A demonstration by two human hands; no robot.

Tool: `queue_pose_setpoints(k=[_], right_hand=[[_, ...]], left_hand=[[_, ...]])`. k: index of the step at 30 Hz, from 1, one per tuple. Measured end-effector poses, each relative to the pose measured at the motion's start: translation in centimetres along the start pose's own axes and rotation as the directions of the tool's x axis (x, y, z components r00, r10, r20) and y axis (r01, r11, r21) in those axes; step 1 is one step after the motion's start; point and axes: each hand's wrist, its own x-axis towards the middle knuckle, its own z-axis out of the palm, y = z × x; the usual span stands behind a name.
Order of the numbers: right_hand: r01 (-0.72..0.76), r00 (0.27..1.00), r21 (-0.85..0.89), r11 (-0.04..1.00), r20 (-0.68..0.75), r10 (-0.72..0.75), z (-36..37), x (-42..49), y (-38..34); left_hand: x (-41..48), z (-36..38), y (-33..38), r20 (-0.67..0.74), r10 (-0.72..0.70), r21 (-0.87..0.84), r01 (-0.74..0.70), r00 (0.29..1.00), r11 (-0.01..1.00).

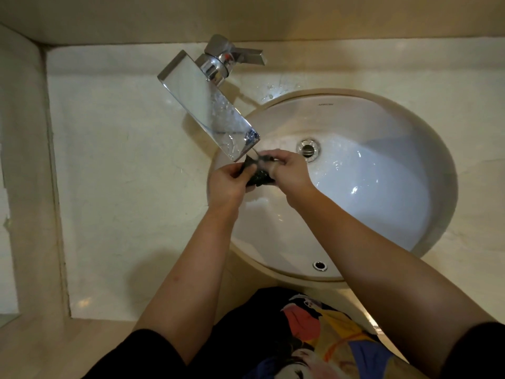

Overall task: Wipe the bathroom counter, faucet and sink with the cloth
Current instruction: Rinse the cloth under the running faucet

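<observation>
A dark wet cloth is bunched between both hands over the left part of the white oval sink. My left hand grips its left end, and my right hand grips its right end. Both hands sit just below the tip of the flat chrome faucet spout, which carries water across its surface. The faucet's lever handle points right. The cream marble counter surrounds the sink.
The chrome drain lies right of my hands, and an overflow hole sits in the sink's near wall. Water drops dot the counter behind the basin. A raised ledge borders the counter on the left.
</observation>
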Motion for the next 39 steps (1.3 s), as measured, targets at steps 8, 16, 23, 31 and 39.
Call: queue_pose_setpoints(k=[8,16,23,31,39], right_hand=[[0.230,0.970,-0.302,0.925,-0.007,-0.243,-1.2,-0.2,-0.8],[0.347,0.927,-0.443,0.827,0.027,-0.375,-1.1,-0.4,-1.9],[0.475,0.833,-0.653,0.590,0.117,-0.541,-0.2,-1.2,-2.2],[0.556,0.748,-0.661,0.504,0.134,-0.649,-0.4,-1.4,-2.3],[0.591,0.687,-0.723,0.357,0.219,-0.692,-1.7,-2.0,-3.0]], left_hand=[[-1.5,0.5,-0.6,-0.064,0.095,0.112,-0.087,0.993,0.990],[-2.2,-0.2,-0.2,-0.104,0.290,0.349,-0.238,0.951,0.907],[-1.9,-0.3,1.2,-0.066,0.335,0.355,-0.292,0.940,0.888],[-1.8,-1.0,1.5,0.009,0.397,0.418,-0.364,0.918,0.832],[-2.3,-1.5,2.1,0.111,0.417,0.398,-0.425,0.902,0.813]])
